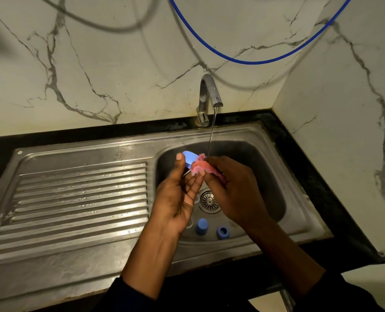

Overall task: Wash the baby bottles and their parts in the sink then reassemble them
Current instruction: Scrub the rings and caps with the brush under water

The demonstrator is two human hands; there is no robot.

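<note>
Over the sink bowl (268, 176), my left hand (179, 194) holds a small pale blue bottle part (189, 159) between thumb and fingers. My right hand (229, 188) grips a pink scrubbing cloth (200, 167) and presses it against that part. A thin stream of water falls from the tap (209, 95) onto the cloth. On the sink's front ledge stand a blue cap (201, 226) and a blue screw ring (223, 232).
The ribbed steel draining board (78, 199) stretches to the left of the bowl. The drain strainer (208, 200) shows between my hands. A marble wall closes the back and right side, and a blue hose (254, 61) hangs above the tap.
</note>
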